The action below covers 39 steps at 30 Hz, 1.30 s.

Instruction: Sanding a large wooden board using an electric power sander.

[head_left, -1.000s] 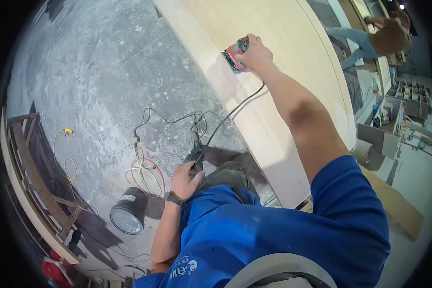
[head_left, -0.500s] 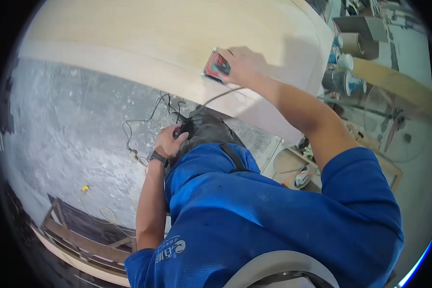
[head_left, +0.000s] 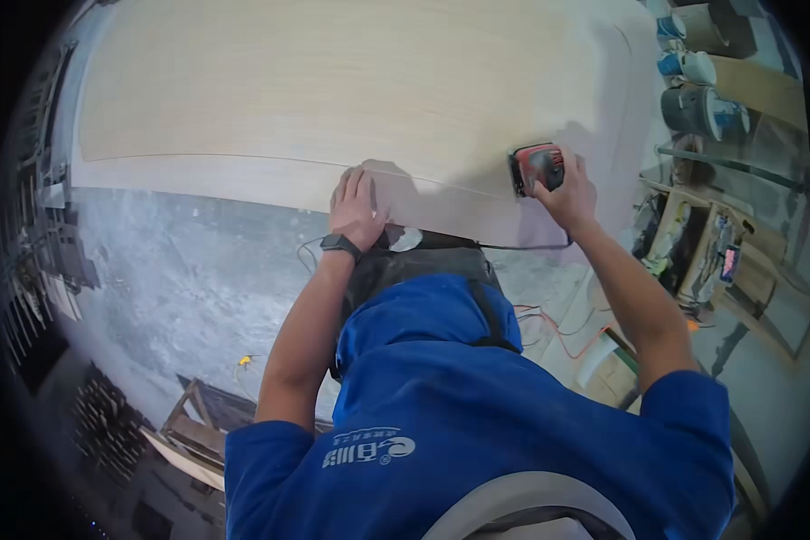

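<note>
Red and black power sander [head_left: 538, 167] on a pale wooden panel [head_left: 315, 90], toward the panel's right end.
The right hand [head_left: 574, 193] grips the sander, fingers wrapped round its body; a dark cord [head_left: 526, 247] runs below, along the panel's near edge. The left hand [head_left: 357, 209] lies open on that edge, fingers extended, a dark watch [head_left: 340, 243] on its wrist. Beyond are grey floor [head_left: 198, 270] and, at right, a dark bucket [head_left: 687, 110].
</note>
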{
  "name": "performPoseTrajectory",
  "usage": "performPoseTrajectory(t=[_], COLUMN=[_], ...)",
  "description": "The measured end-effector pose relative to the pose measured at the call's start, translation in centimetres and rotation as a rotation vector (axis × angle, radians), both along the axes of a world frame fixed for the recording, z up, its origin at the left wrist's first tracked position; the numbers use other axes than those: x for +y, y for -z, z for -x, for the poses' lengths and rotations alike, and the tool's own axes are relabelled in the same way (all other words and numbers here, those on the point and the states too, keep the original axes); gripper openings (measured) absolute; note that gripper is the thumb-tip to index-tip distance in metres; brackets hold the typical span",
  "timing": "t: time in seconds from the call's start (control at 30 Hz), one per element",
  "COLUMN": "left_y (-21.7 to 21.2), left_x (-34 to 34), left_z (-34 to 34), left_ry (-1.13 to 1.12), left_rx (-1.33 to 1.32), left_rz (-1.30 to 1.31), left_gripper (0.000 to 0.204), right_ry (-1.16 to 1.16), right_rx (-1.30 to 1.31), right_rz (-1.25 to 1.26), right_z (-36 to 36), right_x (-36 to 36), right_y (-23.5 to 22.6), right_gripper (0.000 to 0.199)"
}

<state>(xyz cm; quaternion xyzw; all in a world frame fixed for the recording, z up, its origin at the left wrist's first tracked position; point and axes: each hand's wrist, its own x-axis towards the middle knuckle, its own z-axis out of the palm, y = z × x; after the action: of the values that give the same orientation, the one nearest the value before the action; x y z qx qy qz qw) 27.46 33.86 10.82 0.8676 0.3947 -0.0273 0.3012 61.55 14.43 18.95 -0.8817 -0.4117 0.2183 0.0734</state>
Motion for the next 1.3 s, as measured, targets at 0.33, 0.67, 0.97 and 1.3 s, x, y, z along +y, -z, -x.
performPoseTrajectory(t=[0.33,0.67,0.97,1.3], left_y=[6.0,5.8,10.1,11.4], left_x=[6.1,4.6,15.7,21.7], left_z=[1.7,2.2,12.1,9.6], left_ry=[0.255,0.151,-0.015,-0.064], left_rx=[0.095,-0.019,-0.025,0.097], left_rz=[-0.057,-0.091,-0.238,-0.252], left_gripper=[0.072,0.066,0.064,0.073], right_ry=[0.396,0.343,0.389,0.449], right_rx=[-0.022,-0.052,0.201,0.218], right_rz=[-0.173,-0.291,-0.164,-0.192], right_z=[11.5,14.7,26.8,25.1], right_x=[8.2,11.6,30.8,29.0], right_y=[5.0,7.1,9.3,8.4], right_gripper=[0.079,0.08,0.085,0.083])
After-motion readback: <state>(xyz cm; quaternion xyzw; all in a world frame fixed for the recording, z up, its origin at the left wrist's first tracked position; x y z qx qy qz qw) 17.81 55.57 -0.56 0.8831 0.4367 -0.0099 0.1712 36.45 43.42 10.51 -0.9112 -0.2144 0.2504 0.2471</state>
